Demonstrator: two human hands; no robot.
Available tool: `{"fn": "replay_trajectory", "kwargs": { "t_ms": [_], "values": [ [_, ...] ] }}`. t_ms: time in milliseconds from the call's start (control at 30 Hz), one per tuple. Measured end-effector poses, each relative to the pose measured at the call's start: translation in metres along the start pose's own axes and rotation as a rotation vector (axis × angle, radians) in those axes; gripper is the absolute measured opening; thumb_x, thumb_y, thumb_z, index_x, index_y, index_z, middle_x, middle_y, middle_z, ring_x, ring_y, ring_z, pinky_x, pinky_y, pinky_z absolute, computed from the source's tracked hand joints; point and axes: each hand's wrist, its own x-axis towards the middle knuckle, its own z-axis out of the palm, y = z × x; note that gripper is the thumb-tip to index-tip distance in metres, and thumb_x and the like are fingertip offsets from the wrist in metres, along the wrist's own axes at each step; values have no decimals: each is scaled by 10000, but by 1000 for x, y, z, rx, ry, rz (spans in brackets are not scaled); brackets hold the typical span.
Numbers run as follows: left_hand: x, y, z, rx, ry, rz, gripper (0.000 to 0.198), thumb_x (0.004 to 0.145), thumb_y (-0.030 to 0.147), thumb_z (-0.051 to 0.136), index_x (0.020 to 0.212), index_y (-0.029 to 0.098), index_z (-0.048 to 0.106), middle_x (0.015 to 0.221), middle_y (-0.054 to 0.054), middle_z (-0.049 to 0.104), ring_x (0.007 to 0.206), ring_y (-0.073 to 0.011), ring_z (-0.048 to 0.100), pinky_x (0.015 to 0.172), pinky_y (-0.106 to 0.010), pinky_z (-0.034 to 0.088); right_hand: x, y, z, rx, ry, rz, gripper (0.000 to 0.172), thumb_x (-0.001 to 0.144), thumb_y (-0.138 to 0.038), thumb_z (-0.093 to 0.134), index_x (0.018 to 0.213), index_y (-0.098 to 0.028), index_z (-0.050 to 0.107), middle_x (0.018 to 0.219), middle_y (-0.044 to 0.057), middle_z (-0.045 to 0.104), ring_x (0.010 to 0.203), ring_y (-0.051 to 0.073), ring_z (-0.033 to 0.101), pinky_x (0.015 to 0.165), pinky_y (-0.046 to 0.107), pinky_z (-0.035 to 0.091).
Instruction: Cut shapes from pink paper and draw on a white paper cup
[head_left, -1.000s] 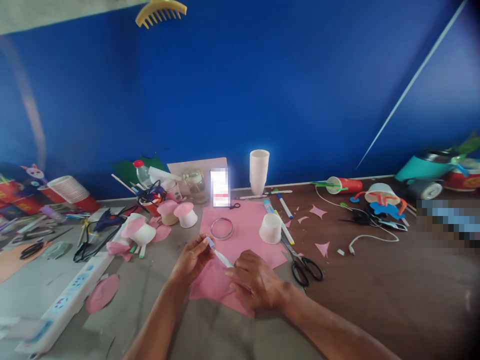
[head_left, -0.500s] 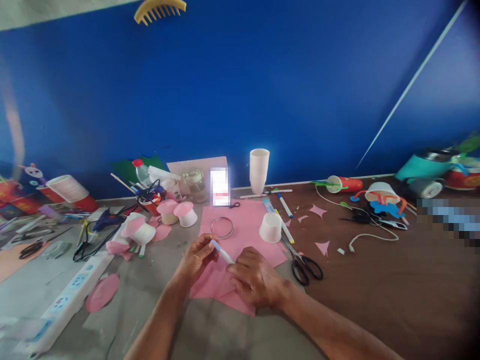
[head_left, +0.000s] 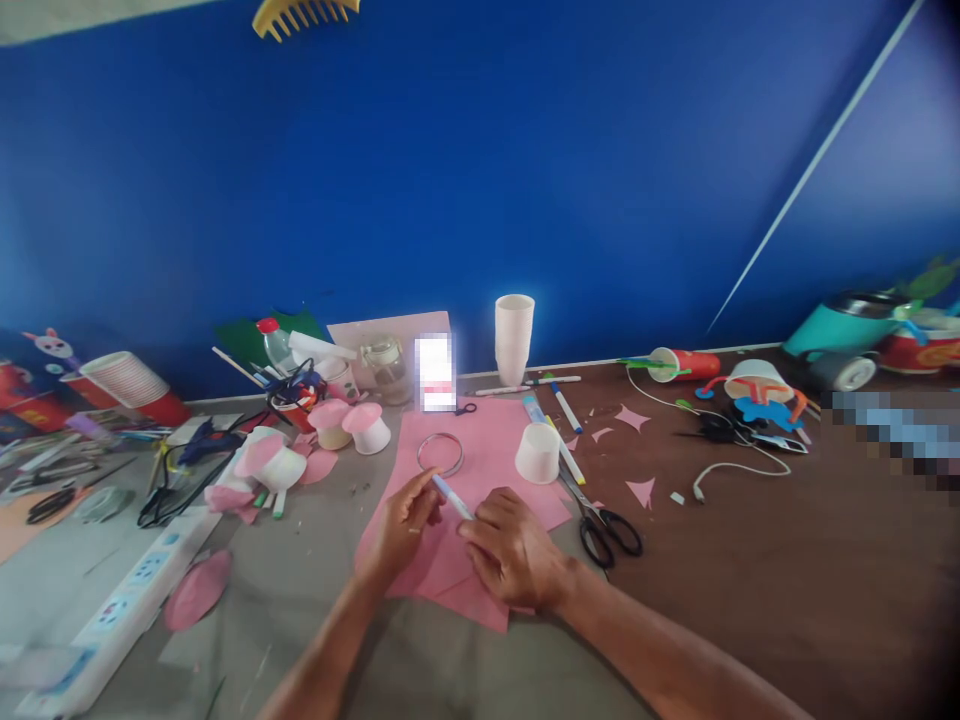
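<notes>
Both my hands meet over a sheet of pink paper (head_left: 487, 450) lying on the table. My left hand (head_left: 405, 530) pinches the upper end of a thin white marker (head_left: 451, 496) with a blue cap. My right hand (head_left: 514, 555) grips the marker's lower end, fingers curled, resting on the paper. A metal ring (head_left: 440, 452) lies on the paper just beyond my hands. An upturned white paper cup (head_left: 538, 453) stands to the right of the ring.
Black scissors (head_left: 604, 520) lie right of my right hand. A stack of white cups (head_left: 514, 338) stands at the wall. Pink-topped cup crafts (head_left: 352, 425), a power strip (head_left: 124, 615), cables and pens crowd the left. Red cups and a white cable (head_left: 739, 470) lie at right.
Both hands with the marker have shifted slightly right and forward on the pink paper. My left hand's pinch has moved along the marker; the view has drifted a little.
</notes>
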Motion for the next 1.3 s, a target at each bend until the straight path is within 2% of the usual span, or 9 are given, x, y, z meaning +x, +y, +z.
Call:
{"fn": "replay_trajectory", "kwargs": {
  "t_ms": [233, 467, 800, 933, 1067, 1133, 1200, 1267, 1300],
  "values": [
    [-1, -7, 5, 86, -31, 10, 467, 936, 441, 518, 1274, 166, 688, 773, -27, 675, 656, -171, 597, 670, -297, 503, -1, 0, 3, -24, -1, -10, 118, 828, -122, 544, 784, -204, 616, 662, 9, 536, 624, 188, 451, 677, 337, 360],
    [-6, -3, 11, 96, -48, 14, 459, 961, 412, 469, 1297, 164, 658, 760, -22, 648, 649, -180, 583, 659, -302, 501, 0, 2, 4, -90, 2, -21, 132, 787, -105, 530, 733, -207, 594, 636, 10, 520, 601, 186, 405, 661, 342, 327],
    [-9, 5, 16, 144, -27, 21, 482, 934, 458, 483, 1296, 194, 659, 663, 8, 600, 593, -186, 553, 639, -316, 474, -2, 7, 6, -112, -5, -39, 134, 827, -97, 555, 758, -209, 581, 668, -1, 497, 618, 178, 412, 683, 340, 305],
    [-7, 4, 15, 89, -13, 10, 485, 929, 473, 528, 1286, 169, 653, 671, 8, 615, 595, -182, 564, 639, -316, 478, 1, 10, 6, -110, 0, -37, 130, 837, -99, 574, 766, -208, 579, 666, -8, 502, 613, 169, 422, 682, 335, 304],
    [-3, 5, 12, -109, 44, 28, 473, 889, 536, 618, 1171, 158, 660, 678, 12, 616, 599, -159, 572, 617, -293, 487, 6, 9, 7, -82, -13, -57, 89, 865, -153, 568, 883, -204, 638, 703, 11, 552, 651, 194, 479, 689, 349, 357],
    [0, 6, 8, -202, 37, 9, 432, 841, 543, 692, 1049, 165, 660, 653, 25, 598, 576, -144, 566, 588, -276, 483, 6, 8, 7, -6, -52, -89, 169, 887, -260, 575, 1023, -197, 652, 755, 29, 591, 685, 217, 516, 704, 372, 412],
    [4, 5, -1, -280, 54, -30, 398, 790, 524, 755, 949, 176, 643, 660, 32, 598, 546, -122, 547, 549, -252, 465, 4, 7, 7, 106, -54, -120, 406, 900, -404, 574, 1226, -164, 599, 872, 71, 648, 759, 247, 566, 742, 416, 477],
    [10, 1, -17, -336, 199, -41, 401, 745, 505, 786, 927, 182, 634, 682, 35, 603, 522, -104, 524, 524, -236, 442, 2, 8, 5, 169, -7, -98, 602, 908, -455, 561, 1394, -109, 485, 1063, 146, 678, 907, 289, 607, 831, 479, 519],
    [13, -3, -27, -326, 281, -38, 403, 747, 500, 774, 958, 182, 645, 714, 25, 620, 537, -107, 532, 529, -236, 444, 0, 10, 4, 167, 14, -64, 628, 911, -427, 563, 1430, -93, 449, 1147, 178, 670, 986, 308, 608, 885, 509, 522]
  ]
}}
